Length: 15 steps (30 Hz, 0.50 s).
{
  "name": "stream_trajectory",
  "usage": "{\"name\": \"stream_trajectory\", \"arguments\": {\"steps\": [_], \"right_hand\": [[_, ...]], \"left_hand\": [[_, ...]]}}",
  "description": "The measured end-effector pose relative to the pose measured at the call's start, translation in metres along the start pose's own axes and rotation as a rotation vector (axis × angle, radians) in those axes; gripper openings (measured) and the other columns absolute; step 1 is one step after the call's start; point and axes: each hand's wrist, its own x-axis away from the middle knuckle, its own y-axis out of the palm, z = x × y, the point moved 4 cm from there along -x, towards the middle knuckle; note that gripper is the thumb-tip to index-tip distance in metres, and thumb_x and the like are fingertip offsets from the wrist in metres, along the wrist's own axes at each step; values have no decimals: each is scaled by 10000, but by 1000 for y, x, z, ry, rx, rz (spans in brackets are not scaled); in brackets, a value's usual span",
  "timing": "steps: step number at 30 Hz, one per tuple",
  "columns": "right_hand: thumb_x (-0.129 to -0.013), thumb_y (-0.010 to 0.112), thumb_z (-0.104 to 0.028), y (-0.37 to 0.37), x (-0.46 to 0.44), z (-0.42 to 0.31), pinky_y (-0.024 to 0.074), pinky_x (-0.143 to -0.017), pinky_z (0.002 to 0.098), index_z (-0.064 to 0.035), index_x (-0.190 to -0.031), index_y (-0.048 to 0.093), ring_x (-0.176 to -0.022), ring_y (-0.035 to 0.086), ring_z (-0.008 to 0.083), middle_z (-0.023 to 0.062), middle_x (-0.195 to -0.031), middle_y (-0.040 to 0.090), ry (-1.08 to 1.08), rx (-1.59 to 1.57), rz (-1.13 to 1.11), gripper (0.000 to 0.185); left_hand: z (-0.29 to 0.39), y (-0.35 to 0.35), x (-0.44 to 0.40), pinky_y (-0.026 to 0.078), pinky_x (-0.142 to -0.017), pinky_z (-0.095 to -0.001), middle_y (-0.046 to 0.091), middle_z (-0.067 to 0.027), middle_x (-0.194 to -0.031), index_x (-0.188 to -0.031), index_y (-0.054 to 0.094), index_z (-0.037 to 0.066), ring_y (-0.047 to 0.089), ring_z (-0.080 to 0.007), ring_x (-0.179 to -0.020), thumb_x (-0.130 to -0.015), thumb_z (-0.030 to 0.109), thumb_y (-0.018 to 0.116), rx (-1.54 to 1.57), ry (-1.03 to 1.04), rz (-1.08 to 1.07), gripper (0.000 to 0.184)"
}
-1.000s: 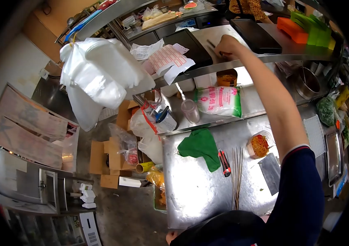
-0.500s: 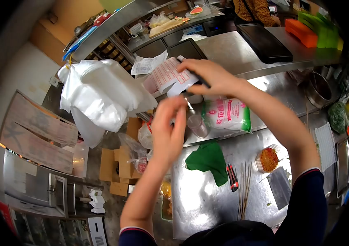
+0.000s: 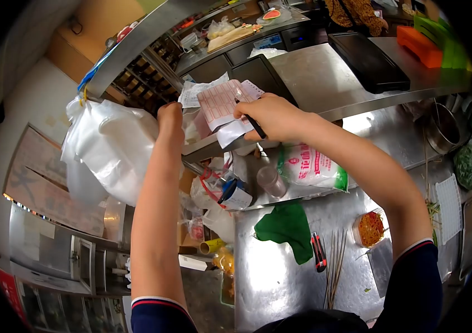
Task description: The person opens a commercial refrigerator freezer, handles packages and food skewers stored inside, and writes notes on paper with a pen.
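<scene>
Nearest, on the metal tabletop [image 3: 269, 277], a bundle of thin sticks [image 3: 335, 272] is pointing towards the near edge, and a red and black cutter [image 3: 319, 252] is lying just beside it. A green cloth [image 3: 287, 230] is spreading near the far left corner, while an open tub [image 3: 369, 228] of orange shreds is standing right of the sticks. Beyond the far edge, on the lower shelf, a clear jar [image 3: 271, 182] is standing beside a white and green bag [image 3: 312, 166]. White plastic bags [image 3: 111, 144] are hanging on the left, close to the left forearm. Higher, the right hand [image 3: 275, 116] is grasping a black pen [image 3: 254, 122], with fingers closing around it, above printed papers [image 3: 222, 102]; these are lying at the left part of the upper counter [image 3: 314, 69], partly over its near edge. The left hand [image 3: 170, 119] is bending its fingers near the counter's left end; whether it is holding something, I cannot tell. Farther right, a black tray [image 3: 368, 61] is resting on this counter, near an orange holder [image 3: 418, 47]. Behind the counter, another person [image 3: 358, 16] is standing.
</scene>
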Motion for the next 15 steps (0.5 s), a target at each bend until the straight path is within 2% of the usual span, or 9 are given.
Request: {"name": "stream_trajectory", "arguments": {"steps": [1, 4, 5, 8, 11, 14, 15], "right_hand": [[-697, 695, -268, -2, 0, 0, 419, -807, 402, -83, -1022, 546, -840, 580, 325, 126, -875, 631, -13, 13, 2, 402], [-690, 696, -263, -9, -1, 5, 415, -819, 397, -66, -1030, 540, -871, 572, 328, 118, -895, 631, -29, -69, 43, 423], [-699, 684, -248, -12, 1, 5, 419, -815, 399, -55, -1022, 539, -883, 569, 333, 123, -932, 621, -84, -52, 95, 403], [-718, 675, -229, -30, 15, -3, 437, -743, 409, -62, -1010, 550, -865, 581, 318, 147, -904, 618, -196, -27, 322, 359], [-764, 636, -173, -46, 29, -16, 440, -728, 409, -47, -993, 540, -880, 560, 329, 151, -910, 597, -86, -145, 286, 279], [-784, 613, -148, -53, 35, -26, 445, -706, 403, -61, -991, 544, -860, 559, 325, 129, -896, 595, -90, -146, 320, 235], [-784, 613, -149, -57, 37, -28, 446, -699, 404, -64, -990, 546, -855, 561, 325, 125, -896, 597, -97, -122, 333, 233]], "left_hand": [[-23, 2, -47, 437, -708, -337, 606, -98, -847, -808, 596, -13, 581, -214, -842, -731, 136, 607, 19, -28, 41, 168], [-58, -19, -129, 450, -695, -350, 626, -103, -848, -850, 623, -2, 600, -235, -823, -717, 168, 650, -129, -49, 65, 217], [-64, -22, -153, 455, -691, -355, 633, -104, -849, -863, 631, 2, 607, -242, -817, -712, 179, 665, -176, -52, 70, 235], [-79, -8, -196, 468, -678, -368, 652, -109, -850, -905, 658, 14, 626, -263, -799, -698, 211, 708, -325, -77, 68, 290], [-27, 10, -87, 456, -749, -395, 645, -137, -925, -970, 645, -5, 601, -299, -889, -696, 241, 700, -274, -79, 135, 371], [-49, 14, -134, 447, -740, -398, 642, -149, -916, -935, 647, -14, 599, -292, -885, -684, 246, 695, -517, -42, 82, 364], [-51, 15, -140, 448, -732, -396, 643, -154, -904, -930, 645, -21, 601, -294, -872, -683, 246, 694, -488, 5, 85, 367]]}}
